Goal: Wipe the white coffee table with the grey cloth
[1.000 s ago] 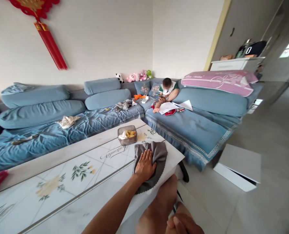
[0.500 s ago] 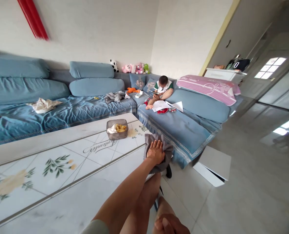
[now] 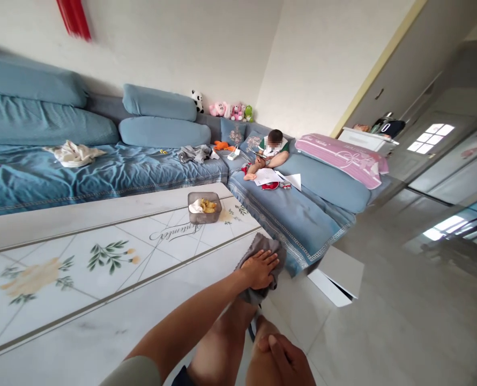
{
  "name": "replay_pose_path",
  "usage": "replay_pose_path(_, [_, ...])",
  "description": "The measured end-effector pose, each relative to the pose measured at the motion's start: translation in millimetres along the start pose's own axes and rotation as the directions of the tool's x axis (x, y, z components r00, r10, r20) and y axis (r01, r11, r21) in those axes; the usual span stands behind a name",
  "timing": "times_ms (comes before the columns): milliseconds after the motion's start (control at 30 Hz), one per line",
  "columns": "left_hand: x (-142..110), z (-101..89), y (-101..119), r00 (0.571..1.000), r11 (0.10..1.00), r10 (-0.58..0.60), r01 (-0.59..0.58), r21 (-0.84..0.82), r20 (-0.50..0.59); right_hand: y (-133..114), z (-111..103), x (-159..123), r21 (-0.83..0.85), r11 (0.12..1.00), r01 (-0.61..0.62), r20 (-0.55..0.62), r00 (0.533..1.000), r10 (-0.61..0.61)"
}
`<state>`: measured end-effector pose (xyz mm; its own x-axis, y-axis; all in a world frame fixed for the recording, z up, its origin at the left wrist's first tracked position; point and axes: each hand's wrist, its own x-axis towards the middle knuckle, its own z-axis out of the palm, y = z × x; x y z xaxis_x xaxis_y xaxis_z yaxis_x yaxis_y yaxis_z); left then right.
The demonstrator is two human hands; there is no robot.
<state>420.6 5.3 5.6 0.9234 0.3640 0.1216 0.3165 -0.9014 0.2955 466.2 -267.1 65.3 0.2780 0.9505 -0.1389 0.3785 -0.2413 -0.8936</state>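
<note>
My left hand (image 3: 260,269) lies flat with fingers spread on a grey cloth (image 3: 255,244), pressing it at the right end of a white marble-patterned table (image 3: 121,316). Part of the cloth hangs past the table edge. My right hand (image 3: 285,360) rests on my knee at the bottom, its fingers curled in, with nothing visible in them. Farther along the tabletop stands a see-through grey container (image 3: 205,216) with yellow and white scraps inside, apart from both hands.
A blue-covered sofa (image 3: 290,214) runs behind and right of the table. On it sits a person (image 3: 274,147) beside papers (image 3: 266,176). A crumpled white cloth (image 3: 74,154) lies at left. A folded white board or box (image 3: 338,273) stands on the tiled floor.
My left hand and the grey cloth have slid nearer to me along the table's right end. My right hand stays on the knee. The view has shifted slightly.
</note>
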Motion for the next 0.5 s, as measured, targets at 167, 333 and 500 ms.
replay_pose_path(167, [-91,-9.1,4,0.999,1.000,-0.015,0.015,-0.019,-0.033,-5,12,6,-0.033,0.997,0.064,0.016,0.998,-0.064])
replay_pose_path(333, [-205,-28.8,5,0.994,0.994,-0.098,0.095,-0.056,-0.047,-15,35,11,-0.029,0.993,0.118,-0.016,0.993,-0.118])
replay_pose_path(500, [-338,-47.1,29,0.953,0.954,-0.297,0.298,0.014,-0.064,-3,41,16,-0.010,0.999,0.053,-0.004,0.999,-0.053])
